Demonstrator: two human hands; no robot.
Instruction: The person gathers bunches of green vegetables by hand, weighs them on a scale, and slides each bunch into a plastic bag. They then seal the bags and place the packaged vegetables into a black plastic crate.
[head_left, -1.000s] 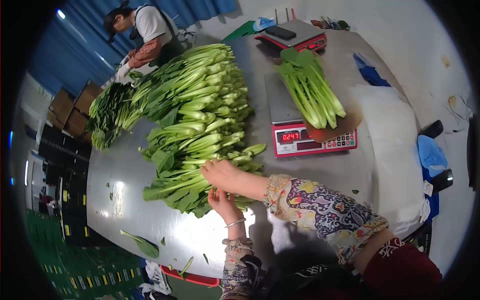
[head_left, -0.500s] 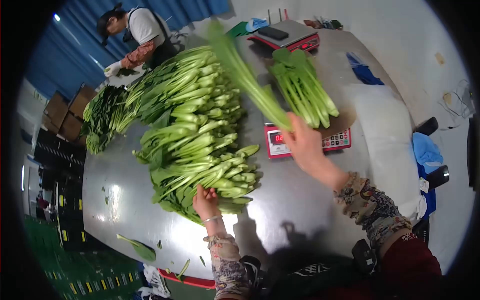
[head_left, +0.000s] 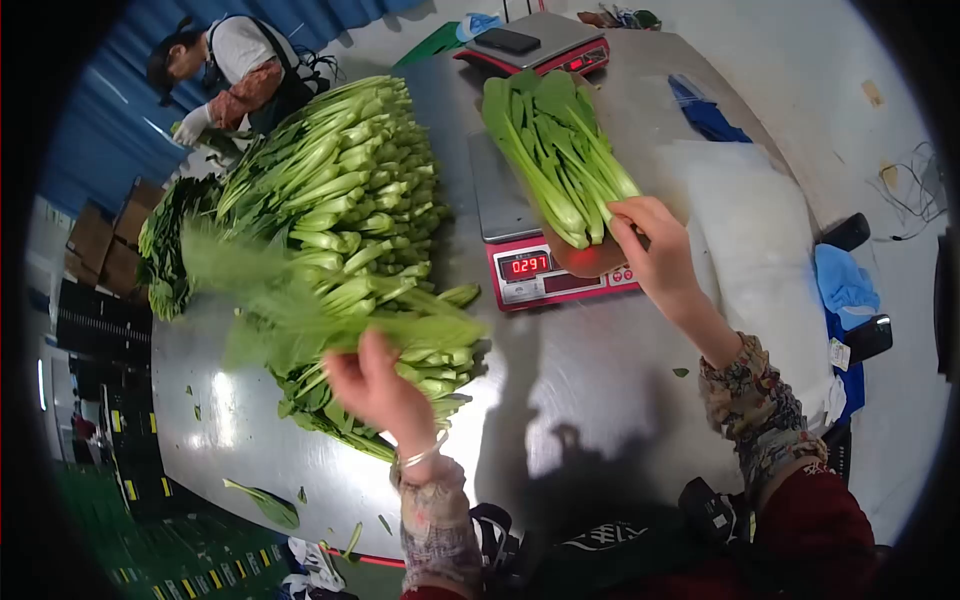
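Note:
My left hand (head_left: 385, 390) is closed on a leafy green stalk (head_left: 290, 305), smeared by motion, over the near end of the pile. That large pile of leafy greens (head_left: 350, 200) lies with its pale stem ends to the right. My right hand (head_left: 655, 245) pinches the stem end of a stalk (head_left: 612, 180) on the right side of a bunch of greens (head_left: 545, 130). The bunch rests on a red digital scale (head_left: 515, 295), whose display reads 0.297.
A second red scale (head_left: 560, 50) with a phone (head_left: 507, 40) on it stands at the back. Clear plastic bags (head_left: 745, 240) lie to the right, near a blue cloth (head_left: 710, 110). Across the table, a gloved person (head_left: 240, 80) handles greens. Loose leaves (head_left: 265, 503) lie front left.
My right hand has brought its raised stalk down onto the bunch on the scale. My left hand has lifted a stalk off the pile and swung it left.

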